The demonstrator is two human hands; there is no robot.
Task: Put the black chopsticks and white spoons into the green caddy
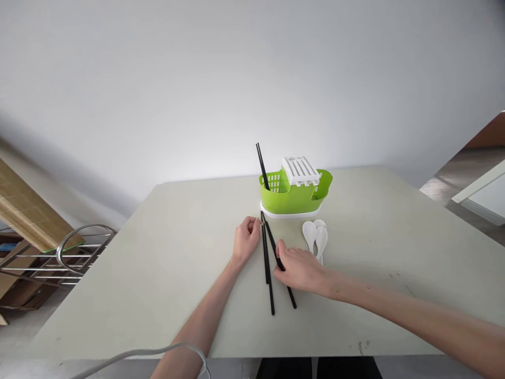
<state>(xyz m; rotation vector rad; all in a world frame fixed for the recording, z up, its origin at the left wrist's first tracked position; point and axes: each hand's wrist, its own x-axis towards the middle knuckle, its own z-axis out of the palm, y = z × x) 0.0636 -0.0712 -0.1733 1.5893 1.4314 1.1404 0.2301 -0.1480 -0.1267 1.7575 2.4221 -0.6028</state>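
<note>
My right hand [298, 267] is closed around black chopsticks [292, 298], which slant across the tabletop. Just left of them, more black chopsticks [265, 260] lie on the table, their far ends meeting near the held ones. At those far ends rests my left hand [246, 239], fingers curled; whether anything is pinched there is hidden. A green utensil basket [290, 201] with a white slotted top [301, 169] and white base stands beyond both hands. Two black chopsticks [262, 164] stand tilted in its left compartment. Several white spoons [315, 234] lie bunched beside my right hand, partly covered by it.
The pale table [189, 237] backs onto a white wall [213, 95]. A grey cable [158, 350] crosses my left forearm at the front edge. To the left stands a metal rack [74, 258] with a wooden board [27, 205].
</note>
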